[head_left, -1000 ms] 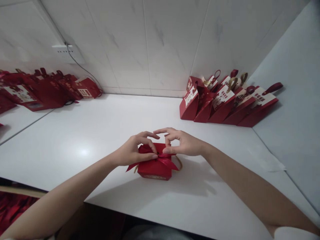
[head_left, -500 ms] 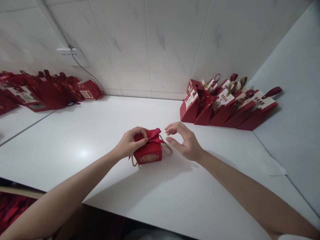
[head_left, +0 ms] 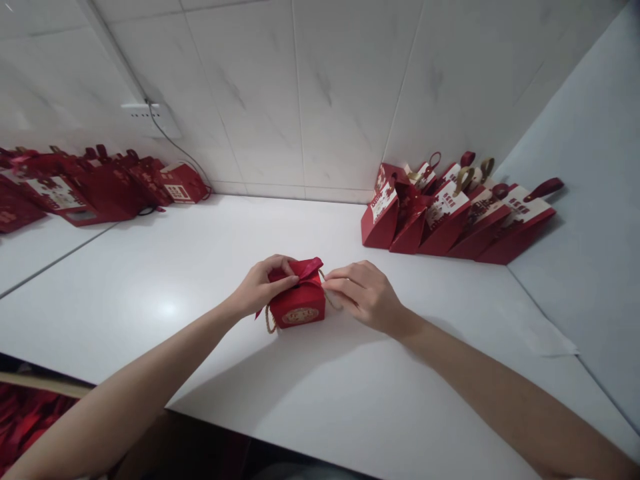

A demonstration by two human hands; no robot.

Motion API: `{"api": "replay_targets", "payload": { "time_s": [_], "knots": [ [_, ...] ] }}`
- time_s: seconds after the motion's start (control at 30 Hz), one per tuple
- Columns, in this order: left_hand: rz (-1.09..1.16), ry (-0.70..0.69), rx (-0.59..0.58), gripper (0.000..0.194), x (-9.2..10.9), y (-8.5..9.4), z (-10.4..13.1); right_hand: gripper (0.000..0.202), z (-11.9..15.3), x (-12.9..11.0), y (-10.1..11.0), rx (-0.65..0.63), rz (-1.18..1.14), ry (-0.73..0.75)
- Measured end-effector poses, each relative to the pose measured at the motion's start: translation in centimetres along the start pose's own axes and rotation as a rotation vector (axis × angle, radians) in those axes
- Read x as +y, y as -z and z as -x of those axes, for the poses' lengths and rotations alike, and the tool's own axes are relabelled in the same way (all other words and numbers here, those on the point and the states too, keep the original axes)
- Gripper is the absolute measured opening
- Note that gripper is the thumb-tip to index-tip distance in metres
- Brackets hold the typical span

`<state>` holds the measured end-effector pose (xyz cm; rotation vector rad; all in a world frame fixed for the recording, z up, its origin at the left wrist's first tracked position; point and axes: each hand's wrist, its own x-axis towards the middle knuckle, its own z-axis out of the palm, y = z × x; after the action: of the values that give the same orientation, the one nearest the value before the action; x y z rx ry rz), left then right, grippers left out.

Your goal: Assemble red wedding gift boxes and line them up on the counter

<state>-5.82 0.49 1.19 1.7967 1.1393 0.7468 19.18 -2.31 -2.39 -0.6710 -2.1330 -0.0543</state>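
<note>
A small red box [head_left: 301, 308] with a round gold emblem stands upright on the white table, a twisted cord loop at each side. Across its top lies a red ribbon bow [head_left: 311, 268]. My left hand [head_left: 266, 285] pinches the ribbon at the knot, thumb and fingertips together over the top. At the box's right side, my right hand [head_left: 361, 293] has its thumb and fingers closed at the ribbon's right end, close to the cord loop. The fingers hide most of that ribbon end.
Several red gift boxes with loop handles [head_left: 450, 217] stand at the back right by a side panel [head_left: 590, 220]. More red boxes [head_left: 105, 190] line the back left. A cable runs from the wall socket [head_left: 150, 120]. Red material [head_left: 30, 413] lies below the table's left edge.
My right hand, apart from the box and open before, has closed its fingers at the ribbon's right end. My left hand stays on the knot. The view has shifted slightly.
</note>
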Motion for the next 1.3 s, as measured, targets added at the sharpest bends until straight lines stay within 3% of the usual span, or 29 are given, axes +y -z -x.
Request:
{"api": "replay_targets", "payload": {
  "time_s": [0.13,0.2,0.3,0.43,0.73,1.0,1.17,1.3],
  "knots": [
    [0.05,0.019,-0.02,0.031,0.2,0.1,0.0,0.031,-0.4,-0.9,-0.3,-0.035,-0.061,-0.12],
    [0.069,0.033,-0.02,0.031,0.3,0.1,-0.1,0.026,-0.5,-1.2,-0.7,-0.039,-0.071,-0.148],
    [0.094,0.061,-0.019,0.031,0.3,0.1,-0.1,0.015,-0.3,-1.3,-0.9,-0.035,-0.013,-0.066],
    [0.083,0.056,-0.024,0.029,0.0,0.1,-0.1,0.019,-0.1,-1.0,-0.7,-0.074,0.087,0.056],
    [0.04,0.002,-0.032,0.028,-0.5,0.2,-0.4,0.024,-0.2,-0.3,-0.2,-0.213,0.056,0.092],
    [0.052,0.019,-0.06,0.028,0.2,0.3,0.0,0.025,-0.4,0.7,0.4,-0.211,0.126,0.245],
    [-0.106,-0.102,-0.092,0.022,0.9,2.0,0.2,0.021,-1.2,2.2,2.5,-0.272,0.228,0.168],
    [-0.142,-0.14,-0.107,0.021,1.4,3.4,0.3,0.014,-2.1,0.7,4.0,-0.207,0.106,0.048]
  ]
}}
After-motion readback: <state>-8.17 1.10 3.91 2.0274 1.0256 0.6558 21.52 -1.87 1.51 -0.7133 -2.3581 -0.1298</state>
